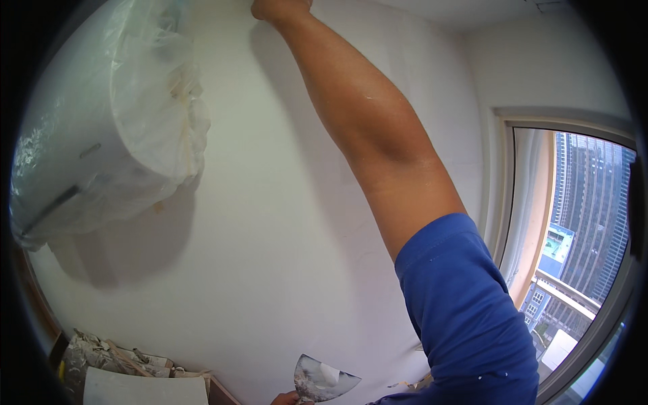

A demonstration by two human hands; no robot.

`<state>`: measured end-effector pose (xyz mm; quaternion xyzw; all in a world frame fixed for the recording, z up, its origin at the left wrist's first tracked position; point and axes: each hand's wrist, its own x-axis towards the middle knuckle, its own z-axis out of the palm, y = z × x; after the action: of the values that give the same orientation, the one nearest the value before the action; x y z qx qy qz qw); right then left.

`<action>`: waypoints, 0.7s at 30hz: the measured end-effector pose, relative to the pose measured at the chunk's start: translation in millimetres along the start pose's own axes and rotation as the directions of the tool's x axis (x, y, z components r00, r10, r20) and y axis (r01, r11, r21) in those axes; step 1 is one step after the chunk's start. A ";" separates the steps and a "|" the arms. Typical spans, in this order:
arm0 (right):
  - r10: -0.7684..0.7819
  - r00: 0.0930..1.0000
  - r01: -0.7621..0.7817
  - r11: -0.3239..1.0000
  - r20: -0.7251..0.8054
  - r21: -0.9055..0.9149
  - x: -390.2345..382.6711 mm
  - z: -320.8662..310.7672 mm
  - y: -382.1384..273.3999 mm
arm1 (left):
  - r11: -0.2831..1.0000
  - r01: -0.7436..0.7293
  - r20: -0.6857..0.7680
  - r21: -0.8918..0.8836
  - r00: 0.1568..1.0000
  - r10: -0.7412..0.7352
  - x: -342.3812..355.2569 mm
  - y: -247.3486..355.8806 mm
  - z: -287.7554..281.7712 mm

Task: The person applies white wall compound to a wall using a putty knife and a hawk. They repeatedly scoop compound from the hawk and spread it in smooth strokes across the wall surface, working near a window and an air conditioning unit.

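Wall (pixel 270 223): fills the middle of my view, behind everything else.
Wrapped unit (pixel 101 135): mounted on the wall at upper left, inside a plastic sheet.
Right arm (pixel 378 135): rises from lower right to the top edge, in front of the wall, right of the wrapped unit.
Right hand (pixel 280 8): at the top edge, against the wall; I cannot see its fingers.
Window (pixel 574 250): right of the arm, set in the side wall.
Left hand (pixel 287 399): at the bottom edge, below the arm.
Trowel (pixel 322 379): in the left hand, blade just above it.
Clutter (pixel 115 361): lower left, at the foot of the wall.
Board (pixel 145 390): in front of the clutter.
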<state>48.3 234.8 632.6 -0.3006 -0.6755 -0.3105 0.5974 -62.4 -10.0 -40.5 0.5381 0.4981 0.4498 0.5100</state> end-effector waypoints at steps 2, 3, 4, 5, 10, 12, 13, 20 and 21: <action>-0.043 0.999 0.045 0.998 -0.033 0.041 -4.2 -0.1 -1.6 | 1.000 0.002 -0.004 0.015 1.000 -0.002 -0.9 -0.2 -0.3; 0.011 0.997 0.001 0.989 -0.080 0.148 -5.0 1.5 3.9 | 1.000 0.002 -0.006 0.017 1.000 -0.002 -1.0 0.5 0.2; 0.073 0.990 -0.040 0.967 -0.124 0.252 -4.8 4.7 16.2 | 1.000 0.002 -0.005 0.023 1.000 -0.002 -0.5 1.8 -0.2; 0.134 0.978 -0.068 0.931 -0.162 0.359 -10.7 -2.9 22.4 | 1.000 0.000 -0.002 0.027 1.000 0.000 -0.4 2.7 -0.1; 0.107 0.993 -0.092 0.970 -0.058 0.227 -58.9 -56.3 143.5 | 0.997 0.004 -0.034 0.078 0.999 -0.001 -3.4 9.8 4.7; 0.099 0.985 -0.079 0.986 -0.141 0.145 -62.6 -60.0 196.5 | 0.997 0.001 -0.054 0.071 0.999 0.003 -2.0 -4.1 0.4; 0.093 0.986 -0.074 0.989 -0.139 0.130 -70.6 -66.7 210.6 | 0.998 0.002 -0.064 0.067 0.998 0.002 -0.3 -9.3 -2.0; 0.041 0.993 -0.036 0.998 -0.111 0.047 -56.3 -57.2 261.8 | 0.999 0.026 -0.092 0.045 0.996 -0.022 7.3 -14.7 -6.5; -0.008 0.992 0.009 1.000 -0.123 0.012 -50.9 -53.4 266.0 | 0.999 0.027 -0.100 0.045 0.995 -0.023 7.7 -13.1 -5.0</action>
<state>293.5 358.0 603.1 -0.2741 -0.6406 -0.3266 0.6387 -67.6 -2.1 -53.3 0.5206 0.5396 0.4579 0.4776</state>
